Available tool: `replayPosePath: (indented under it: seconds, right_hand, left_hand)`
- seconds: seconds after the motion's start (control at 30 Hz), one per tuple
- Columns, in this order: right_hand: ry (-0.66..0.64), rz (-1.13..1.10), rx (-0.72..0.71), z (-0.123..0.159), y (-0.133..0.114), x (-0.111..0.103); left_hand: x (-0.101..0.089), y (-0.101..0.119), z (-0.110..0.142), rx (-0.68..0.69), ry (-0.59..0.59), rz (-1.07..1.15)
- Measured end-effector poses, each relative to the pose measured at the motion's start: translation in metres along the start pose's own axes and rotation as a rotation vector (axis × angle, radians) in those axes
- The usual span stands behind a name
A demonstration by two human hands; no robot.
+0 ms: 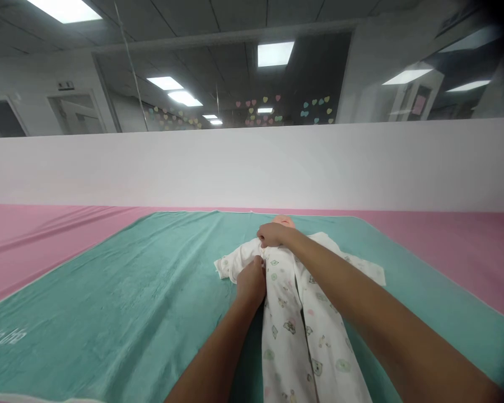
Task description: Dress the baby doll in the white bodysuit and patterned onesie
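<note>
A white baby romper (pixel 283 324) with small green, pink and grey prints lies on a teal blanket, legs towards me and sleeves spread to both sides. At its collar shows part of a doll's head (pixel 284 220), mostly hidden behind my right hand. My left hand (pixel 252 279) is closed on the romper's edge, beside the chest below the left-side sleeve. Just above it, my right hand (pixel 271 234) reaches across the chest and pinches the cloth near the collar. My right forearm covers part of the romper's right half.
The teal blanket (pixel 151 291) has some creases and lies over a pink surface (pixel 445 246). Behind it stands a low white wall (pixel 235 168). Beyond that are windows with heart-shaped stickers (pixel 265 112) and ceiling lights.
</note>
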State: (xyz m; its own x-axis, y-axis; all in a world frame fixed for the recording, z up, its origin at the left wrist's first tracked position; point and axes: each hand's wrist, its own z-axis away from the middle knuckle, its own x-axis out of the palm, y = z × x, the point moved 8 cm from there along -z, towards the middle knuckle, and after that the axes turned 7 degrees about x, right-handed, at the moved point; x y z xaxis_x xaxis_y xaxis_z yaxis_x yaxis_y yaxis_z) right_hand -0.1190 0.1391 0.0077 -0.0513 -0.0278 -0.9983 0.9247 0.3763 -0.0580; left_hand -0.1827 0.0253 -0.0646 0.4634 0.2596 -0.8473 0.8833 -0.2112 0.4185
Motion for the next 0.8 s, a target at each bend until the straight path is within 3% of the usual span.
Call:
replayPosePath:
  seconds: [0.17,0.3,0.43,0.57,0.67,0.73,0.8]
  right_hand:
    - [0.115,0.021,-0.002,0.008,-0.012,0.01]
    - [0.293,-0.046,0.058,0.031,0.005,-0.005]
    - [0.494,-0.161,0.153,0.087,0.058,-0.008]
    - [0.723,-0.365,0.322,0.163,0.145,0.02]
    - [0.607,-0.554,0.569,0.196,0.206,0.059]
    - [0.471,-0.632,0.631,0.203,0.222,0.076]
    - [0.38,-0.664,0.613,0.201,0.222,0.082]
  left_hand:
    - [-0.001,0.001,0.002,-0.001,-0.023,-0.011]
    - [-0.018,0.0,0.0,0.025,0.11,-0.118]
    - [-0.041,-0.019,0.004,-0.101,0.279,-0.244]
    - [-0.046,-0.041,0.009,-0.274,0.298,-0.218]
    - [-0.043,-0.045,0.006,-0.305,0.283,-0.169]
    - [-0.041,-0.049,0.005,-0.323,0.259,-0.109]
    - [-0.037,-0.054,0.005,-0.341,0.227,-0.004]
